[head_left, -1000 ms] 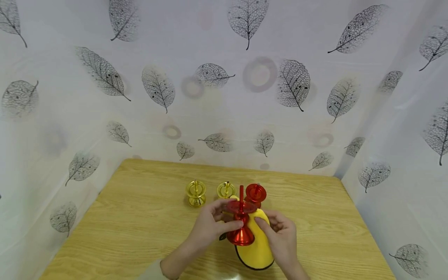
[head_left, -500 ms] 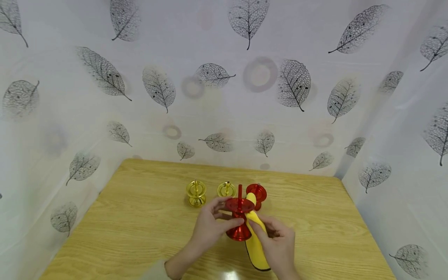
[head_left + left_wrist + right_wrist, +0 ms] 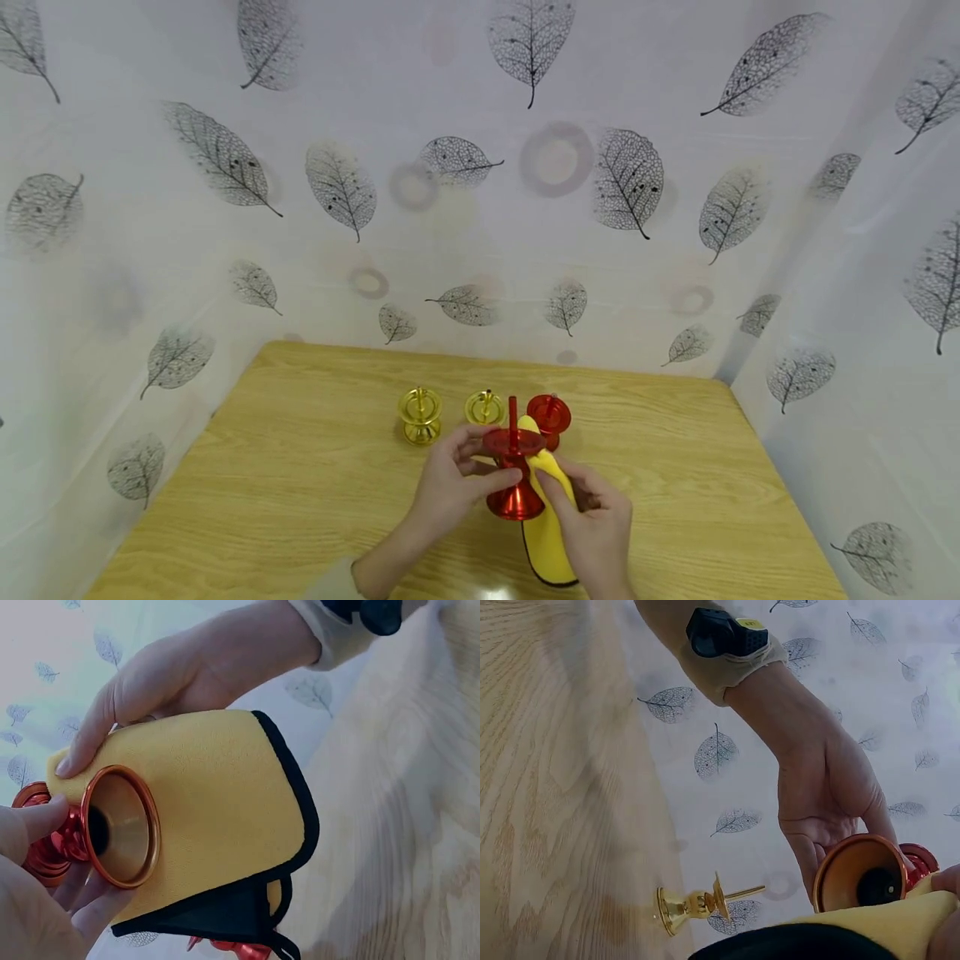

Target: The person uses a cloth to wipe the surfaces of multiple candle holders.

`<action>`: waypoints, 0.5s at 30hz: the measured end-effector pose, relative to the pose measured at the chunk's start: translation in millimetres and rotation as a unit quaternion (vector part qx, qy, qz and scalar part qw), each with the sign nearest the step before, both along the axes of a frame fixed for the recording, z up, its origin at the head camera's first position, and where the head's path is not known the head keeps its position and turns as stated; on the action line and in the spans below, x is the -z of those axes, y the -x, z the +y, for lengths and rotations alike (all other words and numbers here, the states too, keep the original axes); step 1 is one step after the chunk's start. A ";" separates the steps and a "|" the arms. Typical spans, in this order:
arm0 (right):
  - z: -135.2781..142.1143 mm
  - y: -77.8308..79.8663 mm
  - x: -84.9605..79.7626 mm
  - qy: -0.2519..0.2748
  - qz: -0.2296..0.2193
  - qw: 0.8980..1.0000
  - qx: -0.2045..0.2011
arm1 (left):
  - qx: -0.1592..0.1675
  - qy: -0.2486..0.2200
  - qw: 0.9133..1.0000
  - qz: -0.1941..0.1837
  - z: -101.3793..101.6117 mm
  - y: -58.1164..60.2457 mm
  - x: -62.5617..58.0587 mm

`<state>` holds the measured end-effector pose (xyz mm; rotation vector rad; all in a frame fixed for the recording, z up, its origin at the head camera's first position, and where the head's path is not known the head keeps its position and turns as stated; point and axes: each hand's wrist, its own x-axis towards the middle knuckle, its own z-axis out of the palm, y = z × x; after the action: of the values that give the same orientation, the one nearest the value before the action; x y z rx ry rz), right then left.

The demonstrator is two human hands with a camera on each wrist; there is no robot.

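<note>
A shiny red candle holder (image 3: pixel 516 502) with a thin upright spike is held above the table by my left hand (image 3: pixel 450 479), thumb in front of its stem and fingers behind. My right hand (image 3: pixel 602 521) pinches a yellow cloth (image 3: pixel 551 550) with black edging against the holder's right side. In the left wrist view, the cloth (image 3: pixel 225 787) hangs broad beside the holder's hollow base (image 3: pixel 124 825), its dark underside partly showing. The right wrist view shows the open base (image 3: pixel 859 870) facing the camera; the right fingertips are mostly hidden there.
Behind the hands stand two gold candle holders (image 3: pixel 420 414) and a second red candle holder (image 3: pixel 550 414), partly covered by the cloth. They are on a wooden table (image 3: pixel 300 467), with a leaf-patterned sheet (image 3: pixel 480 233) around its back and sides.
The yellow cloth has shifted from behind the red candle holder to its right side, bunching narrower. My right hand has moved slightly left and the left hand keeps hold of the holder.
</note>
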<state>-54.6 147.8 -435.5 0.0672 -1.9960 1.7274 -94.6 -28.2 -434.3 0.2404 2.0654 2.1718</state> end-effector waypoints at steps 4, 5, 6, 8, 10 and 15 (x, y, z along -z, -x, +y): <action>3.1 4.6 -0.9 0.021 -0.028 0.999 -0.001 | 0.026 -0.017 0.999 -0.018 -0.2 -1.9 -1.1; 3.9 5.9 -0.9 0.025 -0.033 0.999 -0.003 | 0.032 -0.021 0.999 -0.023 -0.1 -2.4 -1.6; 4.8 7.2 -0.8 0.031 -0.040 0.999 -0.006 | 0.039 -0.028 0.998 -0.029 0.0 -3.2 -2.3; 6.5 9.5 -0.3 0.036 -0.054 0.998 -0.010 | 0.053 -0.045 0.996 -0.049 0.3 -4.3 -3.0; 8.0 11.5 0.3 0.039 -0.068 0.997 -0.015 | 0.062 -0.062 0.994 -0.067 1.0 -5.0 -3.7; 10.7 14.4 1.9 0.041 -0.082 0.995 -0.030 | 0.059 -0.065 0.993 -0.075 3.4 -5.3 -2.2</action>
<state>-69.0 158.5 -437.5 -0.0449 -2.0532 1.9055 -89.3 -24.8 -432.1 0.1993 1.7882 2.1826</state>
